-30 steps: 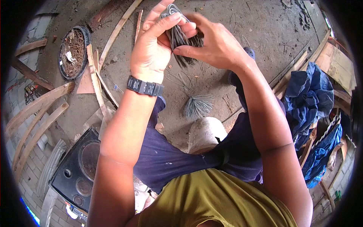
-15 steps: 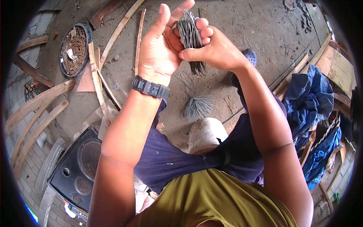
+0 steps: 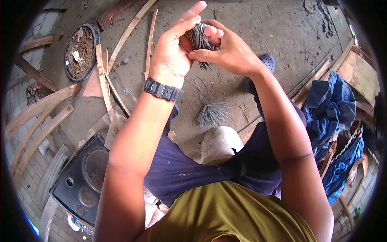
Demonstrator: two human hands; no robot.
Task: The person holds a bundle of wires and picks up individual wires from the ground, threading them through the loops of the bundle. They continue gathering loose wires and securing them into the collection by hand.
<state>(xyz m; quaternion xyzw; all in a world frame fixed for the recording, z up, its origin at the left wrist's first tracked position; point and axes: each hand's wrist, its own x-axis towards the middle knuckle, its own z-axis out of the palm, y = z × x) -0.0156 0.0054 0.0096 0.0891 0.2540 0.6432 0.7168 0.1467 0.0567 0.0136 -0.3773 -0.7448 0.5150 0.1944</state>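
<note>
A bundle of thin dark wires [image 3: 198,40] is held between my two hands at the top centre. My left hand [image 3: 172,48], with a black watch on its wrist, supports the bundle from the left, its thumb at the upper end. From the right, my right hand [image 3: 225,48] grips it, with the thumb across the front and fingertips showing behind. On the ground below lies another fanned bundle of grey wires [image 3: 213,114], just beyond a whitish cylindrical object [image 3: 221,144] between my legs.
An oval black tub [image 3: 82,52] of rusty bits stands at the upper left, near wooden strips [image 3: 104,86]. A black speaker box [image 3: 82,177] lies lower left. Blue cloth [image 3: 328,105] and boards [image 3: 356,76] are at the right.
The wire bundle has tilted and shows less of its lower end. My left thumb has come down onto its upper end, and my right fingers have shifted around it.
</note>
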